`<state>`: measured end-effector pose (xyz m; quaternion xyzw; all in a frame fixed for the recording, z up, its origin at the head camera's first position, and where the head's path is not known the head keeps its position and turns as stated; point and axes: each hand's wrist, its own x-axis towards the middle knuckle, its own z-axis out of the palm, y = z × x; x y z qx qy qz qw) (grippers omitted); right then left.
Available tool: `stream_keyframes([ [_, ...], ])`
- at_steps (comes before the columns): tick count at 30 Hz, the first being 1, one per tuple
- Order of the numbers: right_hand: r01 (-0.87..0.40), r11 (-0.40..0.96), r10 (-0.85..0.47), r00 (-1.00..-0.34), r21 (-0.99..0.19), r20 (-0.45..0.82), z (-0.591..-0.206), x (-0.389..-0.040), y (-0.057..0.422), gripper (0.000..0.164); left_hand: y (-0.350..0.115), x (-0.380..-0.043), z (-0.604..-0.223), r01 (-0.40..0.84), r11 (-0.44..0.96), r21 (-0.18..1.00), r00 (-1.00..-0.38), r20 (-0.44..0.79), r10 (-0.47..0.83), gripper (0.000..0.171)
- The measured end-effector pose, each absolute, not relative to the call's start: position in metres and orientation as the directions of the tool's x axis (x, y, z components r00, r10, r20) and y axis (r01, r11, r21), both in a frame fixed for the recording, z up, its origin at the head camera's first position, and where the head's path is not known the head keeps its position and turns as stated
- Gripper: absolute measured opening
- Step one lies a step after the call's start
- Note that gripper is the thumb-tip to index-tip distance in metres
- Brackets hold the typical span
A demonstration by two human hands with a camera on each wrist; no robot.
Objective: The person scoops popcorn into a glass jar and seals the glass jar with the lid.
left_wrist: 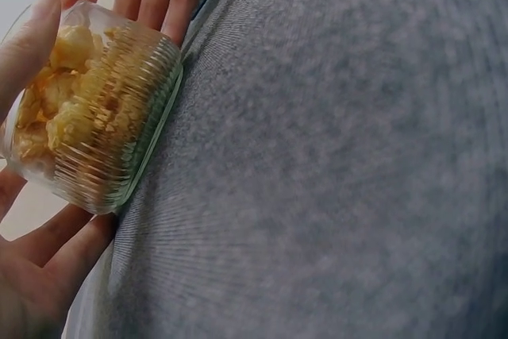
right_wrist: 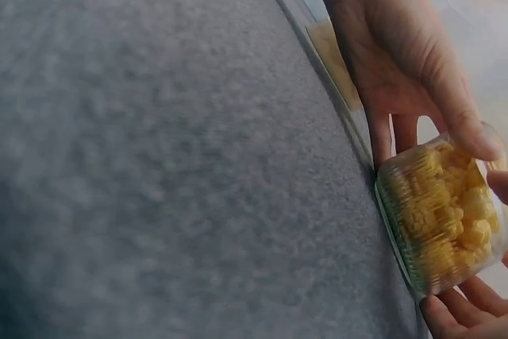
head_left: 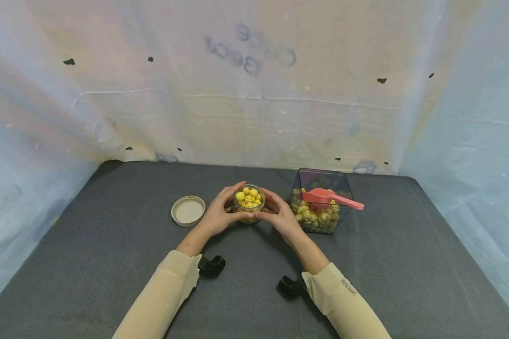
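Observation:
A small glass jar [left_wrist: 131,117] with ribbed sides stands upright on the grey tabletop, filled with yellow popcorn [head_left: 249,196]. My left hand [head_left: 218,213] grips its left side, thumb across the near side and fingers curled behind. From the right, my right hand [head_left: 282,217] holds the same jar, and the two thumb tips nearly meet in front. The jar's mouth is uncovered. Both wrist views show the jar [right_wrist: 417,220] between the two hands, its base on or very close to the cloth. Left of my left hand lies a round lid [head_left: 188,211], inner side up.
Right of my right hand stands a clear, dark-tinted square container [head_left: 342,217] partly filled with popcorn. A pink scoop [head_left: 347,201] lies across it, handle jutting out to the right. Behind the table [head_left: 110,263] hangs a pale sheet [head_left: 254,117] with dark marks.

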<state>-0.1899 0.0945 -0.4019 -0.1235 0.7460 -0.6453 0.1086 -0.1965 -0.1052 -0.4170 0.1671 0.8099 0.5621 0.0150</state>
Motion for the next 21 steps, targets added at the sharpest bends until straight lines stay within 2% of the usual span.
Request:
stream_keyframes([
  [8, 0.046, 0.083, -0.384, -0.920, -0.995, -0.075, -0.401, -0.197, 0.096, 0.070, -0.106, -0.200, -0.419, 0.246, 0.307, 0.919, -0.939, 0.148, 0.310, 0.082],
  [15, 0.059, -0.015, -0.470, -0.881, -0.998, -0.045, -0.403, -0.203, 0.095, 0.075, -0.109, -0.199, -0.419, 0.265, 0.298, 0.917, -0.931, 0.163, 0.326, 0.080],
  [21, 0.056, -0.016, -0.482, -0.875, -0.998, -0.042, -0.405, -0.206, 0.095, 0.076, -0.110, -0.197, -0.418, 0.255, 0.297, 0.920, -0.930, 0.149, 0.335, 0.080],
])
